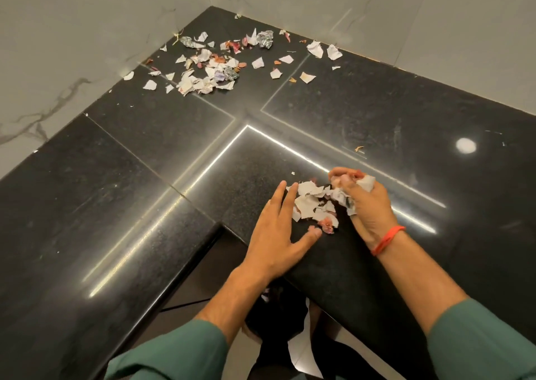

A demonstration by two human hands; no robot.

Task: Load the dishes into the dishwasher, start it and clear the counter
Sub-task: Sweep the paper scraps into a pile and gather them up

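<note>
The scene is moderately lit from overhead. The polished black counter mirrors the lamps: a round white glare spot sits at the right, and thin bright streaks run in an angled L across the middle. The pale walls are evenly lit. Shadows are soft and faint. Wide-angle distortion bends the counter edges toward the corners. The right hand is slightly motion-blurred; the far scraps stay fairly sharp.

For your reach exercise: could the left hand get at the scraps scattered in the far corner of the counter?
Probably yes. The left hand lies open and holds nothing, and bare counter lies between it and the far scraps; whether the arm stretches that far is uncertain.
</note>
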